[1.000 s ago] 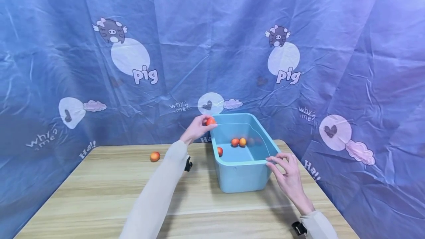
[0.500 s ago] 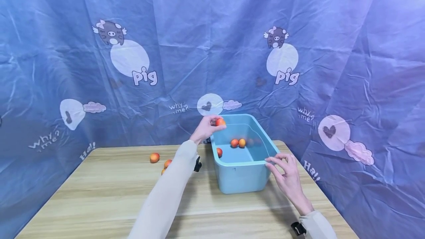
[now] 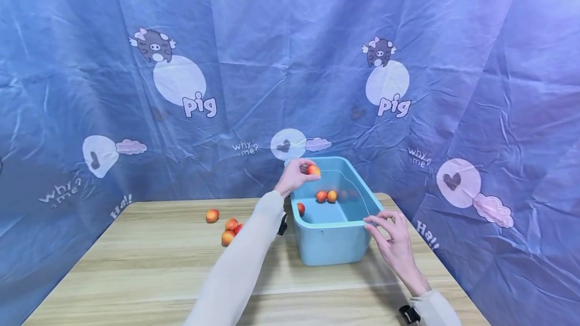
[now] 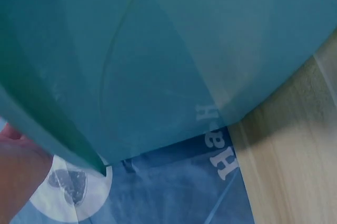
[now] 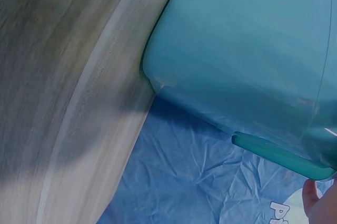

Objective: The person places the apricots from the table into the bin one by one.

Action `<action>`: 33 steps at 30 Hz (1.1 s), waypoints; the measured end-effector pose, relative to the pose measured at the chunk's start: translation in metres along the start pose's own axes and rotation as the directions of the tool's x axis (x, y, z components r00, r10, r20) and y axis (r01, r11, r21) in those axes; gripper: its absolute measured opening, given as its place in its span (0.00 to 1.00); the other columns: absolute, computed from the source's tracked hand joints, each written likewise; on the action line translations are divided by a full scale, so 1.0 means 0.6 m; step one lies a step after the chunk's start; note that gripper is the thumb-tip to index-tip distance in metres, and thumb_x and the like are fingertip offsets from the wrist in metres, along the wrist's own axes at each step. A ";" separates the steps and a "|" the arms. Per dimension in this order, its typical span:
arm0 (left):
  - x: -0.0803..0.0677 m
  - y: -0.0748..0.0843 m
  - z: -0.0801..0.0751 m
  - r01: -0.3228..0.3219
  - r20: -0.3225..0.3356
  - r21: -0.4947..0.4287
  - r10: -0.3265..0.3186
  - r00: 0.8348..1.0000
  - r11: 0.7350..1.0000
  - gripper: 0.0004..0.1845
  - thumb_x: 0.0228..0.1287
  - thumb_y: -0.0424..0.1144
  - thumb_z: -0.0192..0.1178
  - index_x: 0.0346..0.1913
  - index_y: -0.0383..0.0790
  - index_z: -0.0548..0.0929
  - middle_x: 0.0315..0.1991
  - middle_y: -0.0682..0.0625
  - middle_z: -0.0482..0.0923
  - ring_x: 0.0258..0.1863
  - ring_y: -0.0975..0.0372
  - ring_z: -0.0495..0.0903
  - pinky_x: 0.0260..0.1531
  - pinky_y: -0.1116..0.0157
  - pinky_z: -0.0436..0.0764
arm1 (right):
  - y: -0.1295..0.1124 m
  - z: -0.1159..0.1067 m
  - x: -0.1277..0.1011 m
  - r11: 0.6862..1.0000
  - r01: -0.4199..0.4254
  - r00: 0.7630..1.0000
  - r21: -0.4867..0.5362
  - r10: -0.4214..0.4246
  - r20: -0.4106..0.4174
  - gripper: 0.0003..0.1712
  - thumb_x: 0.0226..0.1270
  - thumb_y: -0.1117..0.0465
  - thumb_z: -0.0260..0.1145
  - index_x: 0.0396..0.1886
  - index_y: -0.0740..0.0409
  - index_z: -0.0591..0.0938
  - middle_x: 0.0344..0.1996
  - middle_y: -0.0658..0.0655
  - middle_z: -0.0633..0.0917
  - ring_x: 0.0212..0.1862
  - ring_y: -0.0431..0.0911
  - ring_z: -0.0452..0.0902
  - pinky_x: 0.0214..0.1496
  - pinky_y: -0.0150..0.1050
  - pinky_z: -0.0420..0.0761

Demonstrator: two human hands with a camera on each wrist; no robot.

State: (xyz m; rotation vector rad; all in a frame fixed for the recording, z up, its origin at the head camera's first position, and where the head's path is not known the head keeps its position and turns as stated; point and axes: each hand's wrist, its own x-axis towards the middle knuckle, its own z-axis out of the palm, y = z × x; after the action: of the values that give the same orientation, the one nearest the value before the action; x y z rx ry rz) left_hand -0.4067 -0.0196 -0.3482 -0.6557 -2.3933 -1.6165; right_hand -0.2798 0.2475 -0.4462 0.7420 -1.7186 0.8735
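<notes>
My left hand holds a small red-and-yellow nectarine between thumb and fingers, over the far left part of a light blue plastic bin. Three similar nectarines lie inside the bin, two side by side at the back and one by the left wall. At the near right corner, my right hand pinches the rim with thumb and index finger. In the left wrist view the bin's side wall hides the held fruit. The right wrist view shows fingertips at the rim.
Left of the bin, a group of nectarines sits on the wooden table, partly behind the left sleeve. One more nectarine lies apart, farther left. A blue printed curtain hangs right behind the table.
My left hand has moved right with the nectarine, from the bin's left rim to over its inside. Fruit on the table has come into view behind the sleeve. The right hand stays at the rim.
</notes>
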 end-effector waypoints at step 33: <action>0.007 -0.003 0.022 0.071 -0.036 0.060 -0.068 0.997 0.996 0.19 0.57 0.40 0.72 0.51 0.45 0.83 0.48 0.45 0.83 0.31 0.61 0.84 0.34 0.67 0.79 | -0.003 0.001 0.003 1.000 0.013 1.000 0.007 -0.013 -0.008 0.11 0.47 0.65 0.75 0.34 0.62 0.88 0.34 0.62 0.79 0.43 0.50 0.68 0.54 0.30 0.60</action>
State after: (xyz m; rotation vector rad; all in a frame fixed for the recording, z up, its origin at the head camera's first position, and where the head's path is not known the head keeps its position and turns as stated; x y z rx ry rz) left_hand -0.4098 -0.0069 -0.3533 -0.5351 -2.4559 -1.5603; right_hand -0.2793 0.2460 -0.4446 0.7529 -1.7031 0.8735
